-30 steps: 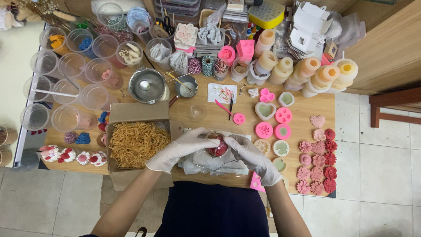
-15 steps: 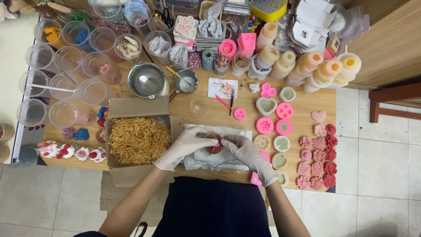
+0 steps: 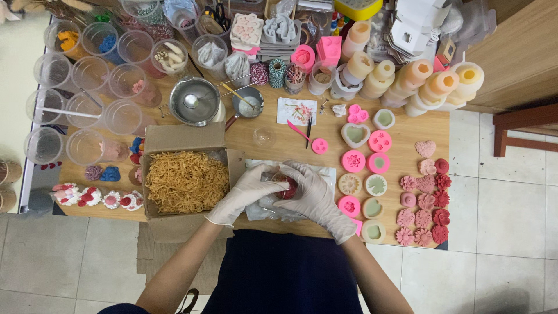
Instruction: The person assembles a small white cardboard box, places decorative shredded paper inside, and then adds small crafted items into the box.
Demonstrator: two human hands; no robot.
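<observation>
— What have the hands got hold of?

— Both are gloved in white. The left hand (image 3: 247,193) and the right hand (image 3: 311,195) are curled round one small dark red round piece (image 3: 286,186), fingers closed on it from either side. It looks wrapped in clear film, though the view is too small to be sure.

— Where does that sit on the table?

— Near the front edge of the wooden table (image 3: 267,125), over a crinkled clear plastic sheet (image 3: 314,173).

— And at nine o'clock from the hands?

— An open brown cardboard box (image 3: 180,138), flaps out, full of tan shredded paper filling (image 3: 186,181). Beyond it, at the table's left edge, a row of small red-and-white frosted pieces (image 3: 96,196).

— At three o'clock?

— Round pink silicone moulds (image 3: 353,161), some with pale green filling, then a block of pink and red flower-shaped pieces (image 3: 427,203) laid in rows.

— Twelve o'clock?

— A small white printed card (image 3: 297,110) lying flat, a pink-handled tool (image 3: 298,129) just below it, and a steel pot (image 3: 195,100) toward eleven. At ten to eleven stand clear plastic cups (image 3: 93,72); at one, upright cream and orange pillar candles (image 3: 418,81), with folded white carton boxes (image 3: 418,26) behind them.
</observation>
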